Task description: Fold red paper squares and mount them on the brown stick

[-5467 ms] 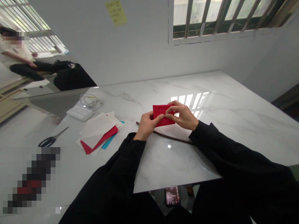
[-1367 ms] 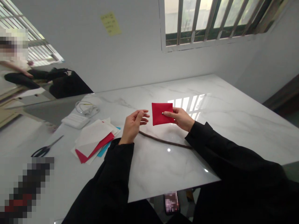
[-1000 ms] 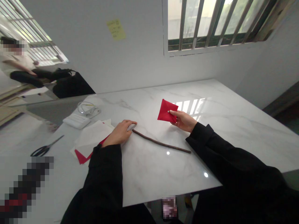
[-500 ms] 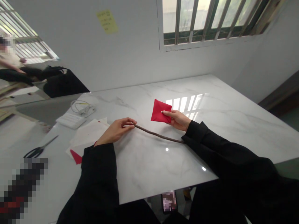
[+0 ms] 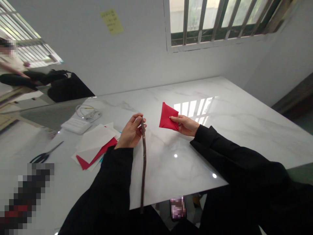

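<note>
My left hand point(image 5: 132, 132) pinches one end of a thin brown stick point(image 5: 144, 153). The stick runs down toward me, its far end reaching past the table's front edge. To the right, my right hand point(image 5: 187, 125) grips a folded red paper point(image 5: 167, 117) by its lower right corner, thumb on top. The red paper is held above the tabletop, a gap away from the stick.
White and red paper sheets point(image 5: 95, 147) lie by my left forearm. Behind them are a white box point(image 5: 76, 126) and a coiled cable point(image 5: 91, 114). Scissors point(image 5: 45, 156) lie farther left on the marble-patterned table point(image 5: 234, 130). A person point(image 5: 12, 65) sits at far left.
My left hand has turned and lifted slightly, swinging the stick from pointing right to pointing toward me. More of the papers now shows. My right hand and the red paper barely moved.
</note>
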A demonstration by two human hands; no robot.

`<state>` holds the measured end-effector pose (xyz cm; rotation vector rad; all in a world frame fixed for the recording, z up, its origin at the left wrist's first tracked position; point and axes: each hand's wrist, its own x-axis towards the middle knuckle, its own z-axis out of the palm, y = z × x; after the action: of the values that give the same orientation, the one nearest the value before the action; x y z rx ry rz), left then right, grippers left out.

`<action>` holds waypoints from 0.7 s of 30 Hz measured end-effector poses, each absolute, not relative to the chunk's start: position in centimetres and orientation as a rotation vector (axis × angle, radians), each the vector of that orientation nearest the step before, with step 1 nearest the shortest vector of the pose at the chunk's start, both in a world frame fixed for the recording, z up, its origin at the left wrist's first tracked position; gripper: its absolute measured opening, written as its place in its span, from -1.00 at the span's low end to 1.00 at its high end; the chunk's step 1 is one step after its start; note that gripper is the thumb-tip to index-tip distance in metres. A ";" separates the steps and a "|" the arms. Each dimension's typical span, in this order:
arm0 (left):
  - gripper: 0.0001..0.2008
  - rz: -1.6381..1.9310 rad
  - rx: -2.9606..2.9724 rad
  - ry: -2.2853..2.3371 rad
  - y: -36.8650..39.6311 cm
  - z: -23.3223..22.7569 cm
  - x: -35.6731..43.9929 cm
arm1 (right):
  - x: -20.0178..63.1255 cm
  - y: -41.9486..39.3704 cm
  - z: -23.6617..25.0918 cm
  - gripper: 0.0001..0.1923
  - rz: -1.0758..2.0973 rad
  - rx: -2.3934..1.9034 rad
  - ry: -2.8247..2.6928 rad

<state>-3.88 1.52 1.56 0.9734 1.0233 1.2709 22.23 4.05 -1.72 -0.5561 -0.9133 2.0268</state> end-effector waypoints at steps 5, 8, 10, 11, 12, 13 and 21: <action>-0.47 1.163 0.939 1.007 0.8 1.0 -1.7 | 22.3 4.0 -2.3 -0.52 2.139 -0.424 -0.970; -0.53 1.116 0.914 0.997 0.6 0.8 -1.0 | 22.4 4.1 -2.7 -0.49 2.162 -0.389 -0.992; -0.56 1.081 0.889 0.978 0.6 0.8 -1.0 | 22.4 4.2 -2.9 -0.48 2.161 -0.378 -0.995; -0.58 1.062 0.878 0.966 0.6 0.9 -1.0 | 22.4 4.2 -3.1 -0.48 2.158 -0.373 -0.996; -0.60 1.042 0.871 0.953 0.6 1.0 -1.1 | 22.4 4.3 -3.2 -0.48 2.155 -0.367 -0.997; -0.61 1.024 0.868 0.940 0.5 1.1 -1.2 | 22.4 4.3 -3.3 -0.48 2.152 -0.360 -0.998; -0.56 0.933 0.951 0.758 -0.1 1.4 -1.5 | 22.3 4.1 -3.5 -0.48 2.179 -0.325 -1.052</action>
<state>-1.47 -0.13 1.42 0.9511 0.7579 0.9326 22.34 4.11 -3.51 -0.3249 -1.0525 2.1792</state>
